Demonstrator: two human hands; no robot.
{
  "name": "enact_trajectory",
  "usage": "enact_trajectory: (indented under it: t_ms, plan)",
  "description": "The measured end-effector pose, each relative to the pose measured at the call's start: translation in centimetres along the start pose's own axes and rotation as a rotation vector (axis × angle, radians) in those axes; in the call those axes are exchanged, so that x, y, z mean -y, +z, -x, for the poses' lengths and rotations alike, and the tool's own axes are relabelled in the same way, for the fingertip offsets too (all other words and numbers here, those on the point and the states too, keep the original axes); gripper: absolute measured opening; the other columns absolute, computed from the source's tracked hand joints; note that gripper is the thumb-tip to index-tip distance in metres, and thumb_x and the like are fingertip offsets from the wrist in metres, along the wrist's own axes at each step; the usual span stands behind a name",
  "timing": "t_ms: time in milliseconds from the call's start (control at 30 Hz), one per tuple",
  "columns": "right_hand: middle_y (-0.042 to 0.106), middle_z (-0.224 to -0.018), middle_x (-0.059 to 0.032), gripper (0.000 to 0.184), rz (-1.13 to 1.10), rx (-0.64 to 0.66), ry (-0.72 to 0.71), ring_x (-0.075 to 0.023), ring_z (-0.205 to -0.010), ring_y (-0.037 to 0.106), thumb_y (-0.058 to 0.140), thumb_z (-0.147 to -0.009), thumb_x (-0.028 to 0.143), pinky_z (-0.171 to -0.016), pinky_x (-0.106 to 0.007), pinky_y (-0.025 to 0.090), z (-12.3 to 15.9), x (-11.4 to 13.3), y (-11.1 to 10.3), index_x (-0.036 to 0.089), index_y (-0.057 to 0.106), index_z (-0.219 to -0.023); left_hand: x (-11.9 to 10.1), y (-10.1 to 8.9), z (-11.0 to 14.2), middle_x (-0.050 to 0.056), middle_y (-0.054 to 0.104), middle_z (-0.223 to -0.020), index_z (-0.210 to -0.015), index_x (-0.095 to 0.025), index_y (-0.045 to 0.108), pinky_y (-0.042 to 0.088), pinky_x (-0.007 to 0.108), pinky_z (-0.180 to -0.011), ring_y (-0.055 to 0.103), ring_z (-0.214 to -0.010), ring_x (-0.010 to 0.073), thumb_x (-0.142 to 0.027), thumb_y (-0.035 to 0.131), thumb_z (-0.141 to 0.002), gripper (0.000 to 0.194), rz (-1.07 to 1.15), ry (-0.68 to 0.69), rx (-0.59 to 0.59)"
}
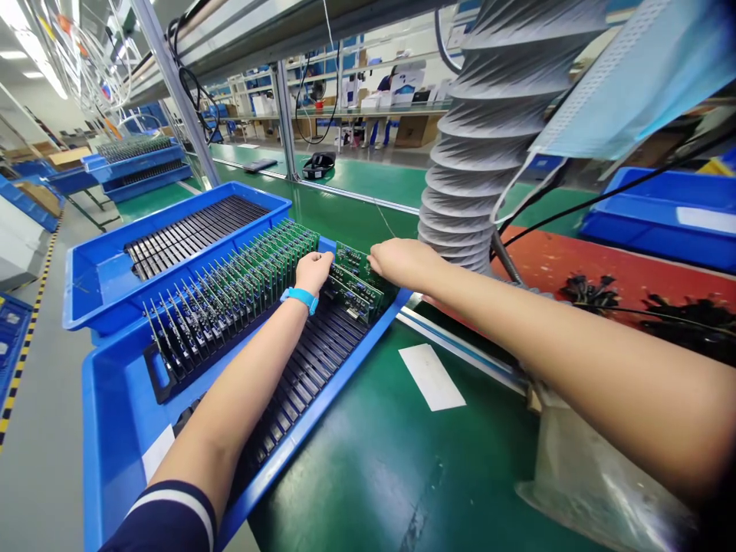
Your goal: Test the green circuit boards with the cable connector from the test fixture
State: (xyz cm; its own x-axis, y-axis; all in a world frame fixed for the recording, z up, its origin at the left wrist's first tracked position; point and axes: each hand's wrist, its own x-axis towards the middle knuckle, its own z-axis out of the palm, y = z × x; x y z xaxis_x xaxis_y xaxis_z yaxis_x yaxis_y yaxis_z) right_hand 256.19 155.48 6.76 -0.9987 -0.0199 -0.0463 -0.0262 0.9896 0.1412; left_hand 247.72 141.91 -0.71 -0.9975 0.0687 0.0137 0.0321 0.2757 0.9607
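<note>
Your right hand (402,263) pinches a green circuit board (352,259) near its right upper corner, and your left hand (314,270) seems to pinch its left edge, probably for keeping it upright. It is at the far end of the black slotted rack (310,360), whose slots likely separate boards.

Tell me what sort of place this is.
Probably an electronics assembly workshop: a row of green circuit boards stands upright in a blue tray, and a ribbed grey duct comes down by the green worktop.
</note>
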Motion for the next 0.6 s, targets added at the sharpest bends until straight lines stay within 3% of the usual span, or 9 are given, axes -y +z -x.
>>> enact_trajectory:
  t_ms: [200, 333, 400, 600]
  plan:
    - [0.071, -0.095, -0.0212, 0.034, 0.053, 0.056, 0.003, -0.0311, -0.088, 0.068, 0.042, -0.095, 0.024, -0.069, -0.034, 0.049, 0.0, 0.0, 0.7, 0.011, 0.073, -0.093, 0.2, 0.7, -0.6, 0.005, 0.061, -0.107, -0.106, -0.014, 0.061, 0.054, 0.038, -0.080, 0.062, -0.092, 0.0213, -0.035, 0.058, -0.094, 0.025, -0.065, -0.006, -0.033]
    - [0.069, -0.101, -0.0220, 0.044, 0.057, -0.039, 0.008, -0.0341, -0.095, 0.065, 0.031, -0.099, 0.031, -0.073, -0.037, 0.048, 0.6, 0.5, 0.3, 0.009, 0.070, -0.101, 0.4, 1.1, -0.8, 0.005, 0.061, -0.107, -0.106, -0.015, 0.061, 0.054, 0.037, -0.081, 0.062, -0.092, 0.0207, -0.035, 0.057, -0.094, 0.024, -0.109, 0.003, -0.022]
    - [0.068, -0.104, -0.0194, 0.045, 0.005, -0.058, 0.007, -0.0339, -0.099, 0.064, 0.030, -0.100, 0.034, -0.073, -0.037, 0.047, 0.9, 0.8, 0.1, 0.012, 0.069, -0.104, 0.4, 1.1, -0.8, 0.005, 0.062, -0.106, -0.105, -0.014, 0.061, 0.053, 0.037, -0.080, 0.062, -0.091, 0.0205, -0.036, 0.057, -0.094, 0.024, -0.126, 0.011, -0.012]
    - [0.072, -0.098, -0.0077, 0.033, -0.136, 0.054, 0.014, -0.0234, -0.091, 0.066, 0.040, -0.097, 0.031, -0.070, -0.028, 0.046, 0.5, -0.2, 0.6, 0.019, 0.071, -0.096, -0.1, 0.8, -0.6, 0.004, 0.063, -0.101, -0.098, -0.015, 0.063, 0.052, 0.037, -0.081, 0.062, -0.089, 0.0196, -0.038, 0.057, -0.094, 0.025, -0.181, 0.036, 0.025]
